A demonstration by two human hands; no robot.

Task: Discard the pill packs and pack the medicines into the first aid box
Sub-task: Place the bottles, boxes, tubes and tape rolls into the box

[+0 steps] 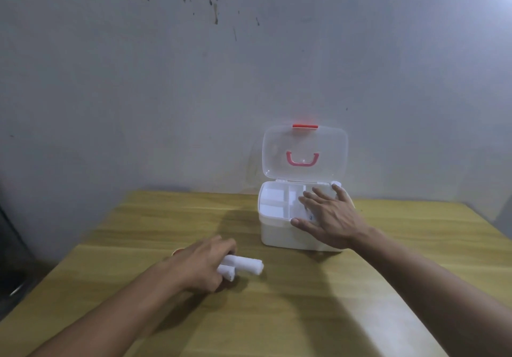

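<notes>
A white first aid box stands open on the wooden table, its clear lid with a pink handle upright against the wall. An inner tray with white compartments shows inside. My right hand lies flat over the tray's right side, fingers spread, covering something white that I cannot make out. In front of the box to the left, my left hand is closed on two white gauze rolls lying on the table. A small reddish object peeks out behind that hand.
A stained grey wall rises right behind the box. The table's left edge runs diagonally at the lower left, with a dark floor area and dark object beyond it.
</notes>
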